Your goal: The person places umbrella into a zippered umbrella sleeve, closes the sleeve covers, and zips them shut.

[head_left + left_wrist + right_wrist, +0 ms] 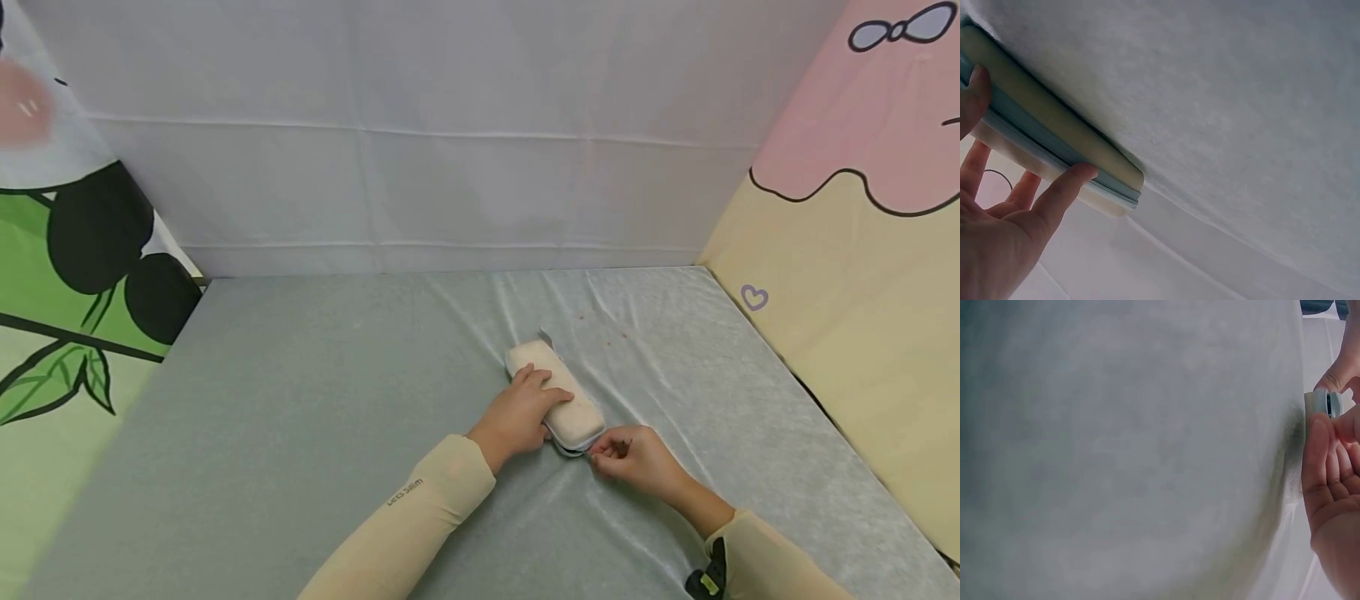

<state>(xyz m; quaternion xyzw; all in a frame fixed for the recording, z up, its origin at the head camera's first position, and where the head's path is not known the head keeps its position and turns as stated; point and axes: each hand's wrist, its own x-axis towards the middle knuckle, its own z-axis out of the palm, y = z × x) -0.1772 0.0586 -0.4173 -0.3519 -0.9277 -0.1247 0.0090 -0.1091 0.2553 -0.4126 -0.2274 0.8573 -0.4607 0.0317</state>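
A cream, rounded oblong case (576,417) with a grey-blue zipper band (1041,134) lies at a slant on the grey cloth. My left hand (519,414) grips it from the left side, with fingers spread over its top; the left wrist view shows fingertips pressing along the band. At the case's near end my right hand (637,457) pinches the zipper pull between thumb and forefinger; the pull itself is mostly hidden by the fingertips. In the right wrist view the zipper band (1329,403) shows a dark gap at this end. A small strap (545,337) sticks out at the far end.
Wrinkled grey cloth (300,417) covers the table. A white sheet (450,192) hangs behind it. Printed panels stand at the left (90,275) and right (840,317) edges. A few tiny reddish specks lie beyond the case.
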